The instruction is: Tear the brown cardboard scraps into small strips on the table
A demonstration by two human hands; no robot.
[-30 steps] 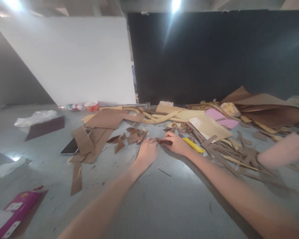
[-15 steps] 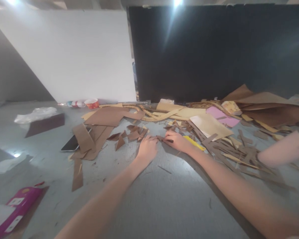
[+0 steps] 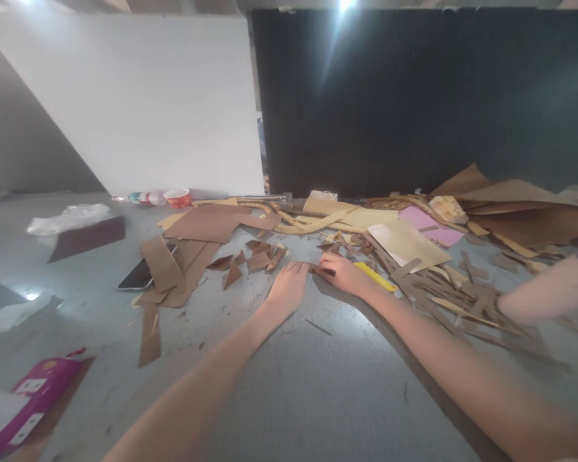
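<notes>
My right hand [image 3: 341,273] is closed on a small brown strip [image 3: 314,267], low over the grey table. A darker bit shows under its fingers, too blurred to name. My left hand [image 3: 289,287] lies palm down just left of the strip, fingers stretched forward and close together. Its fingertips come near the strip's left end; whether they touch it I cannot tell. Several folded brown pieces [image 3: 259,258] lie beyond my left hand. A yellow object [image 3: 376,276] rests beside my right wrist, partly behind it.
Brown strips [image 3: 428,298] lie heaped at right, where another person's forearm [image 3: 549,295] reaches in. Brown sheets [image 3: 200,224] partly cover a phone [image 3: 137,277] at left. A magenta packet [image 3: 41,398] is at near left, a red paper cup [image 3: 177,198] at the back.
My left hand's fingers have straightened and lie flatter, slightly further from the strip. My right hand stays almost still on the strip.
</notes>
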